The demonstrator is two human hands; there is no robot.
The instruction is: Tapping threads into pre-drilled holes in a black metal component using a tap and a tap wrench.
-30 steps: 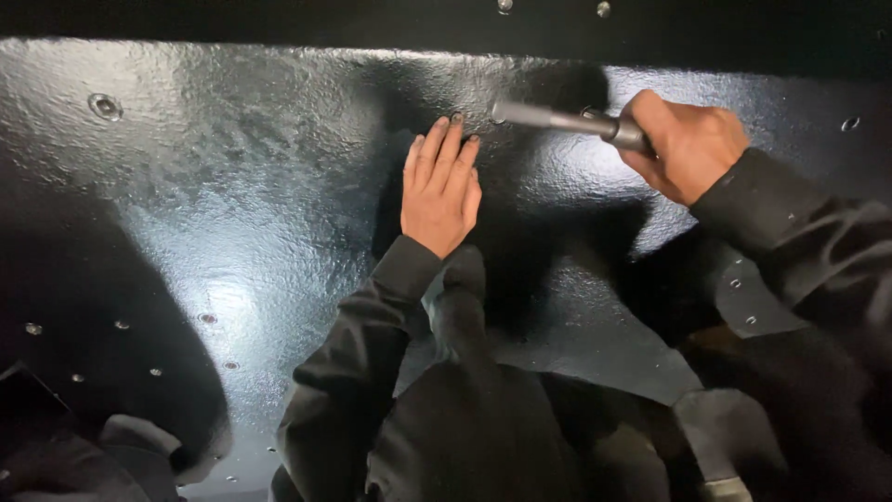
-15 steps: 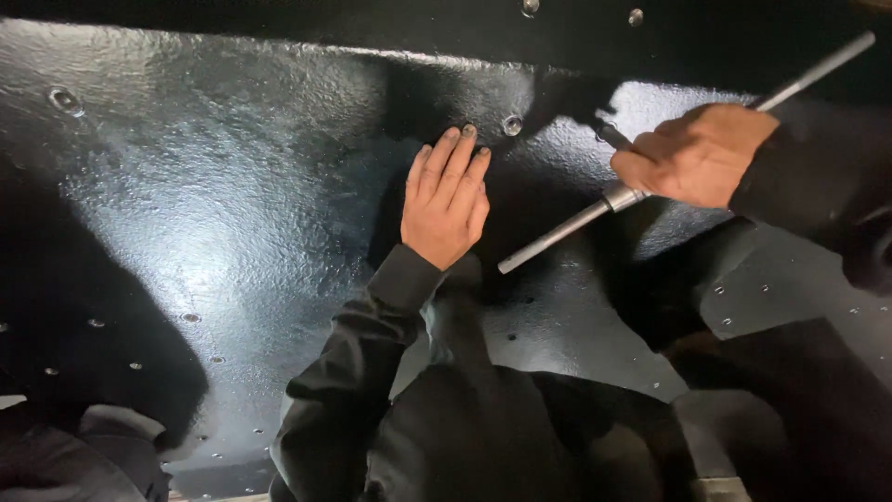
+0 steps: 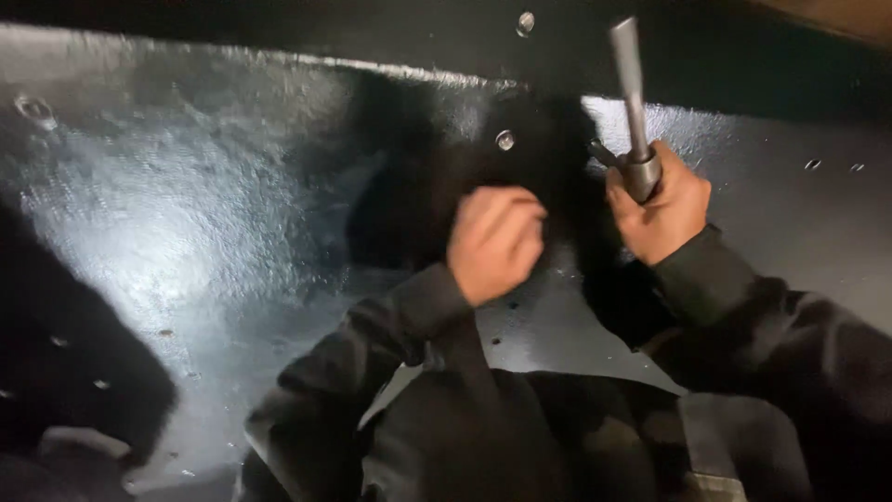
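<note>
My right hand [image 3: 662,209] grips a grey metal bar wrench [image 3: 632,102] that points nearly straight up, its lower end at my fist. My left hand [image 3: 492,242] is blurred, its fingers curled in, in front of the glossy black painted metal panel [image 3: 204,204]; whether it touches the panel I cannot tell. A round bolt head [image 3: 505,140] sits in the panel just above my left hand. Both arms wear dark sleeves.
A second bolt head [image 3: 526,20] shows on the dark upper band. More small fasteners dot the panel at the far left [image 3: 35,107] and far right [image 3: 813,165]. Dark shadow covers the lower left corner [image 3: 65,390].
The wrench swung from a slanted lie to nearly upright in my right hand. My left hand came off its flat spread on the panel and curled its fingers.
</note>
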